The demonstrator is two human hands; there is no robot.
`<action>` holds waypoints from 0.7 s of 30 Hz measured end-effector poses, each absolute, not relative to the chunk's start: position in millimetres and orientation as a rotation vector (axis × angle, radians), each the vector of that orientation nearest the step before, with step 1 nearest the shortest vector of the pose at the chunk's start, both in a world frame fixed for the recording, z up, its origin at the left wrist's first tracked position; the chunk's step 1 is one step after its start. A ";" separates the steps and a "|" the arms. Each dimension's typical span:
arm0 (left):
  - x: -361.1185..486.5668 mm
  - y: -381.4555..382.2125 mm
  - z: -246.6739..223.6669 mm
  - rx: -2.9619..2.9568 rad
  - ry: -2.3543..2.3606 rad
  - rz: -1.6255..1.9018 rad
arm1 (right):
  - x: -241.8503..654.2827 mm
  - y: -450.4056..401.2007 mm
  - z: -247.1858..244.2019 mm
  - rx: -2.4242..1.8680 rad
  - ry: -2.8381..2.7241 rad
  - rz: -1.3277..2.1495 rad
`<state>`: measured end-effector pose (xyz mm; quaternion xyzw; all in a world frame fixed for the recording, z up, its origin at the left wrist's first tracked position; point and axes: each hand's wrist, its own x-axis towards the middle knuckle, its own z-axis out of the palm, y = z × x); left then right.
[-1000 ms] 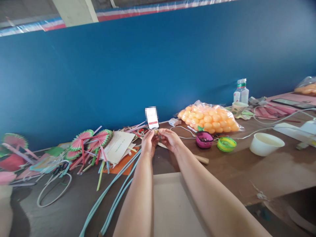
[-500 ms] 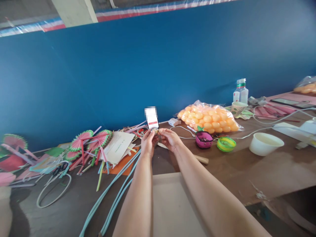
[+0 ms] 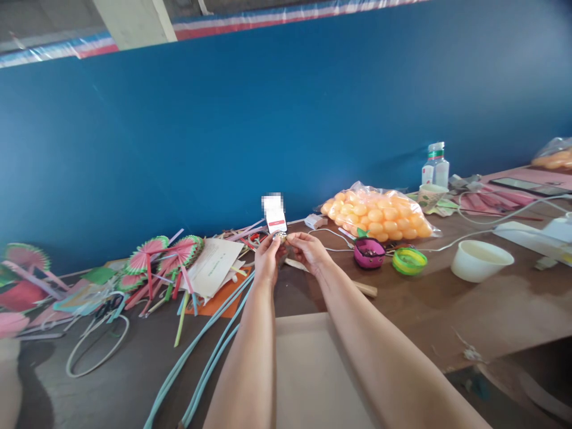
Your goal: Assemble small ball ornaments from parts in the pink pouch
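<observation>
Holding almost still — that is the whole of the change over the last second: both hands stay raised together near the far edge of the tabletop (image 3: 447,322), and only the view drifts a hair. The left hand (image 3: 267,257) and the right hand (image 3: 307,250) meet at the fingertips, each grip pinched on a small trinket (image 3: 282,237), brownish and too small to make out further. It sits between the two hands, off the tabletop, just in front of a white tag (image 3: 274,217) that stands by the blue wall (image 3: 286,131). With so little motion, I judge the work to be fine fingering of the trinket rather than any carrying or placing.

Around them: paper fans (image 3: 165,253) and straws toward the left edge, blue tubes (image 3: 210,351) running to the near edge, a pink box (image 3: 369,252) and green ring (image 3: 410,261) to the right, a bag of orange balls (image 3: 378,215) behind these, and a white bowl (image 3: 481,260) further right.
</observation>
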<state>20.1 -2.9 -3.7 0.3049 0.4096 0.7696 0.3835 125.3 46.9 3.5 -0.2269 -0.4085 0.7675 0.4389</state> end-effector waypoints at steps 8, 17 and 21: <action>19.2 -3.1 -5.2 0.768 1.082 1.958 | 124.0 47.1 2.7 -0.639 -1.079 1.822; 20.6 -4.1 -5.0 0.774 1.081 1.948 | 122.8 47.3 3.7 -0.676 -1.050 1.856; 21.1 -4.9 -4.5 0.812 1.102 1.931 | 122.9 47.6 3.4 -0.672 -1.039 1.880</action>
